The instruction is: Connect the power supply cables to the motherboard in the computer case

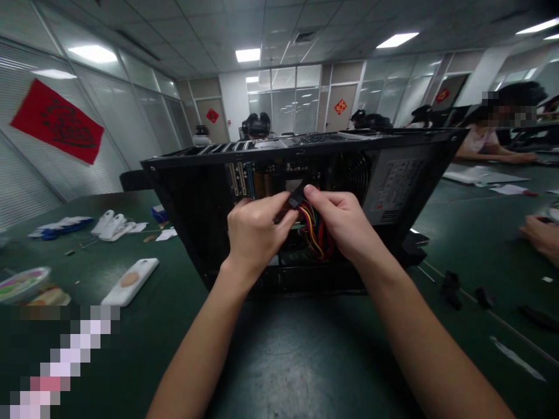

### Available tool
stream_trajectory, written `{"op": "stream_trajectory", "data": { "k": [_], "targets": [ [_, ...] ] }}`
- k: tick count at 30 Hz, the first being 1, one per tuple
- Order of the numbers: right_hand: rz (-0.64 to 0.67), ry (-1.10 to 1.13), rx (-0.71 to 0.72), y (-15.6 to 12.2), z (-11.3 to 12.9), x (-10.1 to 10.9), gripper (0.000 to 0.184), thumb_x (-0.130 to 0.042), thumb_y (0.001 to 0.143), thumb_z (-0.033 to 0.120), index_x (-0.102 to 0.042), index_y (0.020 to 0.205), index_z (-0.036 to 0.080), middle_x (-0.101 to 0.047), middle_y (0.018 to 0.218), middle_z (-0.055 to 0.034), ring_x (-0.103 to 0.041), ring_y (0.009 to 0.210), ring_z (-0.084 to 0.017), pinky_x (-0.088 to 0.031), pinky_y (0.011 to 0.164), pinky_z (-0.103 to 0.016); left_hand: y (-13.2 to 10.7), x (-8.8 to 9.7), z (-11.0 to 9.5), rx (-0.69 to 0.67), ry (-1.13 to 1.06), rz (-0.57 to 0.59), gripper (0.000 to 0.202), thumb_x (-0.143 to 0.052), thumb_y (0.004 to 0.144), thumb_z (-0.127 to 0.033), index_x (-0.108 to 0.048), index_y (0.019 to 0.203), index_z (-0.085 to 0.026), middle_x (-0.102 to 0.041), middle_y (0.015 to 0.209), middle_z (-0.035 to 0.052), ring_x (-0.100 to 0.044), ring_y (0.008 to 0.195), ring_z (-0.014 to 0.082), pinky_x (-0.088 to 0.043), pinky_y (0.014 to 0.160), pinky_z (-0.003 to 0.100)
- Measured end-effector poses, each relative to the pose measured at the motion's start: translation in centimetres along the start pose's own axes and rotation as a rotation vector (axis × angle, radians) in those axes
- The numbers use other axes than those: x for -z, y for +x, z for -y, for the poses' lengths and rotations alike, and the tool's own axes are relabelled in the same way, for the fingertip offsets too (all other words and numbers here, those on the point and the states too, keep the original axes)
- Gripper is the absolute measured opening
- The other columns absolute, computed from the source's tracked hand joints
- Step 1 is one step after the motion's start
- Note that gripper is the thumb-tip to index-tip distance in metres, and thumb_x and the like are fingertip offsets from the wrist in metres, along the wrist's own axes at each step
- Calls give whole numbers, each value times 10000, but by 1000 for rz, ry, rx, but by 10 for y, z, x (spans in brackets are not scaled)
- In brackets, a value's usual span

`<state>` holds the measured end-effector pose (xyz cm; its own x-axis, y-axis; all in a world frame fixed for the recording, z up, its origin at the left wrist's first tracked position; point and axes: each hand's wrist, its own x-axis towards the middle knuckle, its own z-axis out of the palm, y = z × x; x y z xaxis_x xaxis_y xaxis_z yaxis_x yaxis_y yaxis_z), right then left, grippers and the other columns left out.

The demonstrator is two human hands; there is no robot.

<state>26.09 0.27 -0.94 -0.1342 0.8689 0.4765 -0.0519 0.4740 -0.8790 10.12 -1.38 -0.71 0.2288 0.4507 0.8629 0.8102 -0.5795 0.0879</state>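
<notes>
An open black computer case (301, 152) stands in front of me on the green table, its inside facing me. Before its motherboard, my left hand (262, 224) and my right hand (340, 218) pinch a black cable connector (297, 196) from both sides. Red, yellow and black wires (315, 230) run from the connector down inside the case. A power supply (391, 183) with a label fills the right part of the case, beside a round fan (351, 169). Expansion slots (240, 177) show to the left. Where the connector's far end sits, I cannot tell.
On the left of the table (279, 361) lie a white phone (131, 281), white plugs (112, 226) and a plastic food tub (26, 285). Small black parts (452, 290) lie to the right. A co-worker's hand (541, 235) rests at the right edge; other people sit farther back.
</notes>
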Motion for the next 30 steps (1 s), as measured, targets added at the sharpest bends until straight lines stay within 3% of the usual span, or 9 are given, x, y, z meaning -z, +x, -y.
{"op": "stream_trajectory", "data": {
  "k": [5, 8, 10, 12, 15, 22, 27, 30],
  "targets": [
    [-51, -184, 135, 1, -5, 2, 577, -482, 878, 684, -600, 630, 177, -569, 635, -18, -569, 659, -150, -463, 598, -265, 1, 1, 1, 9, 55, -1, 224, -602, 895, -347, -736, 980, -190, -728, 815, 29, -667, 751, 154, -478, 743, 260],
    [-140, -360, 337, 6, -14, 6, 489, -342, 996, 531, -676, 913, 185, -661, 860, -57, -633, 880, -199, -520, 800, -329, 2, 3, 7, 1, 97, 53, 237, -618, 878, -367, -743, 996, -203, -735, 823, 29, -667, 755, 162, -477, 729, 261],
    [-174, -514, 503, 9, -21, 9, 366, -334, 1014, 366, -636, 1141, 202, -655, 1079, -89, -611, 1058, -224, -489, 959, -390, 3, 4, 11, -13, 128, 100, 240, -622, 874, -369, -746, 1014, -218, -743, 850, 30, -671, 766, 170, -481, 735, 269],
    [-124, -677, 636, 12, -28, 12, 354, -353, 979, 216, -589, 1242, 209, -605, 1211, -112, -562, 1171, -236, -446, 1046, -423, 3, 3, 15, -24, 165, 145, 237, -625, 873, -361, -745, 1030, -230, -749, 875, 31, -676, 774, 181, -486, 743, 284],
    [20, -838, 732, 14, -34, 17, 421, -359, 908, 75, -590, 1242, 184, -573, 1233, -133, -528, 1209, -243, -446, 1061, -423, 3, 0, 20, -17, 201, 212, 237, -610, 887, -340, -741, 1055, -237, -752, 920, 40, -687, 800, 201, -489, 726, 291],
    [118, -1076, 615, 15, -50, 16, 412, -457, 862, 56, -588, 1236, 170, -548, 1253, -143, -499, 1171, -279, -466, 990, -424, -7, -27, 33, 53, 205, 288, 356, -626, 892, -312, -656, 1246, -283, -729, 1124, 39, -693, 941, 225, -505, 819, 305],
    [151, -1278, 368, 17, -69, 15, 274, -441, 915, 113, -641, 1094, 163, -593, 1088, -136, -556, 1025, -257, -469, 828, -345, -20, -52, 45, 92, 106, 390, 259, -560, 934, -267, -699, 1151, -274, -732, 1110, 33, -678, 1024, 219, -498, 869, 297],
    [175, -1308, 249, 20, -81, 19, 229, -472, 905, 135, -648, 1051, 154, -604, 1097, -138, -589, 999, -249, -454, 795, -324, -25, -63, 52, 110, 97, 485, 251, -548, 941, -279, -718, 1122, -247, -742, 1058, 65, -691, 981, 232, -501, 842, 302]
  ]
}}
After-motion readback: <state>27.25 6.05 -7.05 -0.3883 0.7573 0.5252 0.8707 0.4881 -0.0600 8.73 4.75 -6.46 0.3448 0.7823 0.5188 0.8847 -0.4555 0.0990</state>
